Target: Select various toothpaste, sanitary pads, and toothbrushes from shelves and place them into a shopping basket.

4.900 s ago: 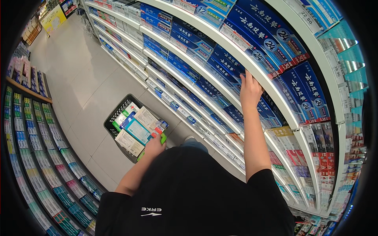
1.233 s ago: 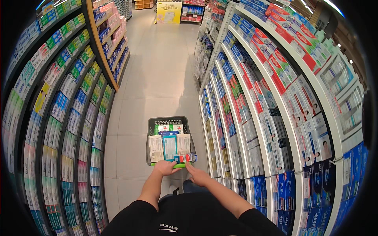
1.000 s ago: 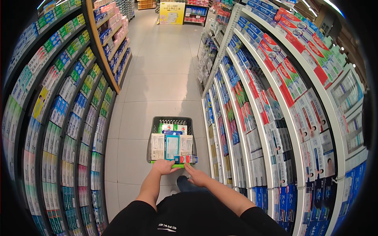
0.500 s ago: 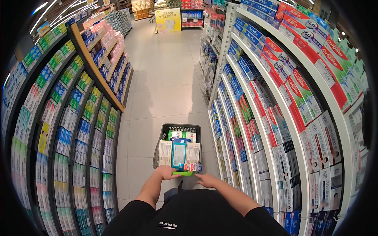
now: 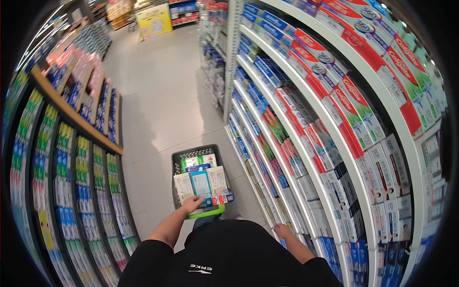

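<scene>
A black shopping basket (image 5: pixel 175 160) with a green handle (image 5: pixel 213 210) stands in front of me on the aisle floor. It holds a teal box (image 5: pixel 201 183), pale boxes either side, including one pale box (image 5: pixel 218 178), and smaller red, white and blue boxes (image 5: pixel 221 198) at the near end. My left hand (image 5: pixel 192 204) is over the basket's near left corner, just above the handle, with its fingers drawn together near the teal box; what they grip is hidden. Low beside the right shelves, my right hand (image 5: pixel 282 231) hangs apart from the basket, its fingers blurred.
White shelves of toothpaste boxes (image 5: pixel 351 103) rise close along my right. To the left stand dark racks (image 5: pixel 71 186) of packaged goods and a wood-edged shelf (image 5: pixel 79 117). Tiled floor (image 5: pixel 158 81) runs ahead to a yellow display box (image 5: pixel 154 21).
The view has turned right, so the basket appears further left. My left hand has shifted from the handle to above it. My right hand has left the handle area and swung right, toward the lower shelves.
</scene>
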Action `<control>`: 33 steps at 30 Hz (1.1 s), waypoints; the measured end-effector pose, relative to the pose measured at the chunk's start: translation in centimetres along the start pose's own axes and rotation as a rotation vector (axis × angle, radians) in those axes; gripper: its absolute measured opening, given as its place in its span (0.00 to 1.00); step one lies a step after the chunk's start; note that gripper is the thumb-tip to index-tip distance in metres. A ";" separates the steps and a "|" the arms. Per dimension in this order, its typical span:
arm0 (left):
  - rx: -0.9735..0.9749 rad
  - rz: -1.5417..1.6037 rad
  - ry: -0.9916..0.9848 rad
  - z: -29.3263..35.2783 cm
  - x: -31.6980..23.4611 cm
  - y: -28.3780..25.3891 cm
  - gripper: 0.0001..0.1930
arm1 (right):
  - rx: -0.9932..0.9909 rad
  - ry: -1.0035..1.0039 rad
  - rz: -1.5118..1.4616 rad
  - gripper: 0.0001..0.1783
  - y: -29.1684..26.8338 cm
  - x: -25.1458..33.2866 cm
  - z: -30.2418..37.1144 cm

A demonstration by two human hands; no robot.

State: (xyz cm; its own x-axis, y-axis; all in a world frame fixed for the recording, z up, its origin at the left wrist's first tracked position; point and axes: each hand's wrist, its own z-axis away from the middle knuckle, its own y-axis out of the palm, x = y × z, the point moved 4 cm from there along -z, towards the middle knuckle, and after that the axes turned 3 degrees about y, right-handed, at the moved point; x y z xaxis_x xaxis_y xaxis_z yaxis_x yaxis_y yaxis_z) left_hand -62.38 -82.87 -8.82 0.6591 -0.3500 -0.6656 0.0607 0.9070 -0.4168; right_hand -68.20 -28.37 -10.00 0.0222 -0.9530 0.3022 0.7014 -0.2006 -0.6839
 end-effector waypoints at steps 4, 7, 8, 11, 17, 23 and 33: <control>-0.203 -0.349 0.008 -4.2 -0.2 -0.1 0.45 | -0.097 0.310 -0.272 0.17 6.2 -10.4 6.8; 0.023 -0.165 -0.004 -6.8 0.4 1.4 0.52 | -0.027 0.459 -0.337 0.15 8.4 -5.9 13.9; 0.096 -0.072 0.086 -8.0 1.4 1.8 0.53 | 0.028 0.589 -0.406 0.16 8.2 -4.1 15.8; 0.260 -0.106 0.019 -8.6 -0.9 4.5 0.51 | 0.055 0.514 -0.222 0.21 19.5 -8.1 20.3; 0.292 0.269 -0.138 -11.7 4.1 7.4 0.50 | -0.010 0.587 -0.467 0.23 14.9 0.2 24.2; 0.349 0.363 -0.312 -9.3 3.3 8.6 0.45 | -0.035 0.693 -0.540 0.24 11.0 3.0 26.1; 0.072 0.218 -0.201 -9.6 3.8 7.2 0.30 | -0.026 0.492 -0.509 0.23 11.9 4.1 25.5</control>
State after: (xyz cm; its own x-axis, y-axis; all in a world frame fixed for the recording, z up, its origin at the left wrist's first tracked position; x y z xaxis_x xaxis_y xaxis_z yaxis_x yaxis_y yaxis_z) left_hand -66.61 -79.97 -20.30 0.7974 -0.0981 -0.5954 -0.0504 0.9724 -0.2278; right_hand -41.56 -28.87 0.03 -0.6329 -0.7301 0.2579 0.5218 -0.6482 -0.5545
